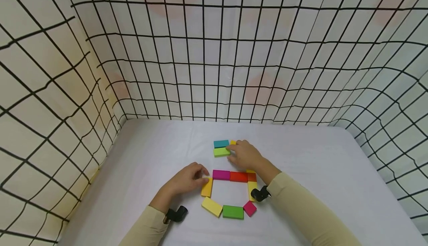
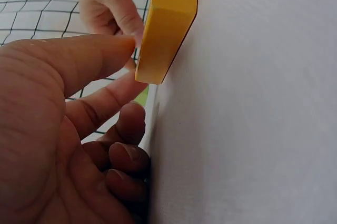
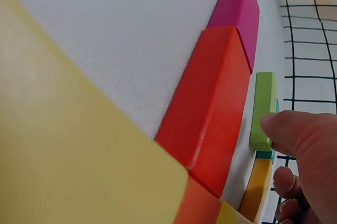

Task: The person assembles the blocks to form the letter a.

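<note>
My left hand point(image 1: 187, 179) is at the left side of a ring of blocks. Its thumb touches the yellow-orange block point(image 2: 171, 19), the index fingertip lies by the block's end, and the other fingers bend loosely. Beyond the ring, my right hand point(image 1: 245, 155) reaches over a small group of blocks. In the right wrist view its thumb overlaps the lime green block point(image 3: 263, 111), its other fingers bent near a yellow block point(image 3: 256, 190). The teal block point(image 1: 221, 143) lies behind the lime one. My right hand partly hides the yellow block in the head view.
Along the ring's far side run a magenta block point(image 1: 221, 175), a red block point(image 1: 238, 177) and an orange block point(image 1: 252, 177). Nearer are a pale yellow block point(image 1: 211, 207), a green block point(image 1: 233, 212) and a crimson block point(image 1: 250, 208). Black netting point(image 1: 220, 65) surrounds the white table point(image 1: 160, 134).
</note>
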`<state>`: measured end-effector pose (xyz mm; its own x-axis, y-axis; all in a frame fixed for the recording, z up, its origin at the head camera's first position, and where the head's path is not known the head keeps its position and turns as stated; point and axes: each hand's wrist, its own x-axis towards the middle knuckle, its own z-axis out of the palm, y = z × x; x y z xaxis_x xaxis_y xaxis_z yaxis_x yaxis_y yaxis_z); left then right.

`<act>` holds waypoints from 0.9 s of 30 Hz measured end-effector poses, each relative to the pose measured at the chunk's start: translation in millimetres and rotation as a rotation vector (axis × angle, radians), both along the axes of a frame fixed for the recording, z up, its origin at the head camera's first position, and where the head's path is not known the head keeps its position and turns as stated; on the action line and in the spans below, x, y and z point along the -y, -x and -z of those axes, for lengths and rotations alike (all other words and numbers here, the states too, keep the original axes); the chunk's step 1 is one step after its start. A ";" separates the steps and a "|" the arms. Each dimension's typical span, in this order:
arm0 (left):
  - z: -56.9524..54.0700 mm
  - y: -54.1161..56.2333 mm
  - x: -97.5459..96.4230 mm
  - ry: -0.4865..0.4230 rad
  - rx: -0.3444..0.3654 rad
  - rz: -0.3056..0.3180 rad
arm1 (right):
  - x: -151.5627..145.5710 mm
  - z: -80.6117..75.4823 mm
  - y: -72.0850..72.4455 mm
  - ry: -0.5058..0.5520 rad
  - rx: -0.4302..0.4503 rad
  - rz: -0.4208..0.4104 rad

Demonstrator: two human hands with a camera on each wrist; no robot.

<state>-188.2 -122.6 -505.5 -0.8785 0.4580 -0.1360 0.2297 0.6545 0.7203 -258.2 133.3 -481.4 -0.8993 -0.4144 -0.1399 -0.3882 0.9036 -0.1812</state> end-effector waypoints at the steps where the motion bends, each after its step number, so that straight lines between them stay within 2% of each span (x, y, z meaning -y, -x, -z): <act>1: 0.5 0.4 0.5 -0.001 0.001 0.001 | -0.3 0.6 -0.2 0.005 0.003 0.004; 11: 5.1 2.6 1.5 0.014 -0.005 -0.003 | -0.1 4.0 -3.3 0.043 0.004 0.053; 27: 3.3 3.9 0.3 0.023 -0.021 -0.004 | 1.0 7.5 -5.1 0.059 0.006 0.084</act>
